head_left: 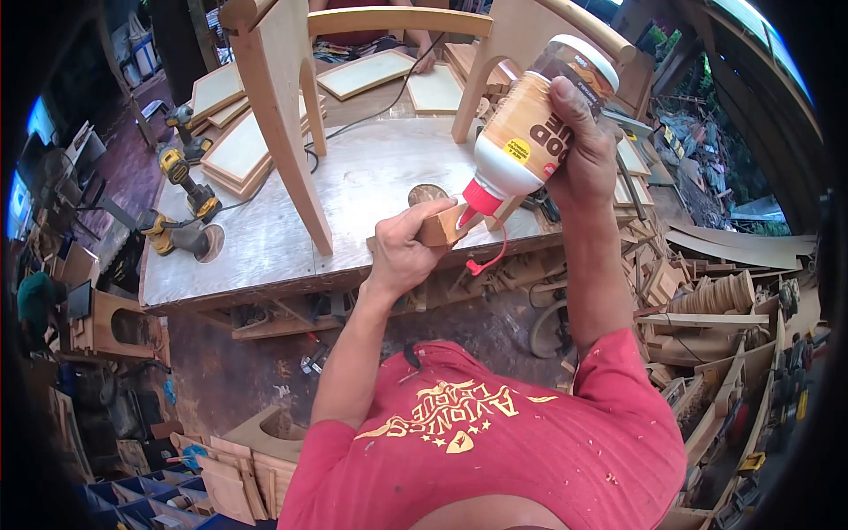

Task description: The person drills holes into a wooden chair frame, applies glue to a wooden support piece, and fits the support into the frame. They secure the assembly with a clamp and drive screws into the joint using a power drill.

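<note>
**Operator:** Report the state of the left hand.

**Inspector:** The left hand (402,252) is closed around one small wooden block (439,227). The fingers curl over the block's top. The block is held just above the near edge of the bench (265,247).

**Operator:** And the right hand?

**Inspector:** The right hand (579,150) is wrapped firmly around one glue bottle (519,132), which is inverted and tilted. Its red nozzle (480,200) meets the upper face of the block. One red cap (478,265) hangs below the block on a thin strap.

**Operator:** Bottle construction?

**Inspector:** It has a rounded white plastic body, a tan label with brown lettering, and one round yellow sticker.

**Operator:** What else is on the bench?

**Inspector:**
- Three yellow-and-black power tools lie at the left side: two cordless drills (187,181) and one sander (181,237) with a round pad.
- One bare wooden frame (291,115) stands upright. Two of its legs are visible, joined by a curved top rail.
- One round disc (428,192) lies just behind the block.
- Flat framed panels (237,150) lie in stacks at the far side. Their number cannot be told.

**Operator:** Bench surface?

**Inspector:** A pale, scuffed sheet with visible seams.
</note>
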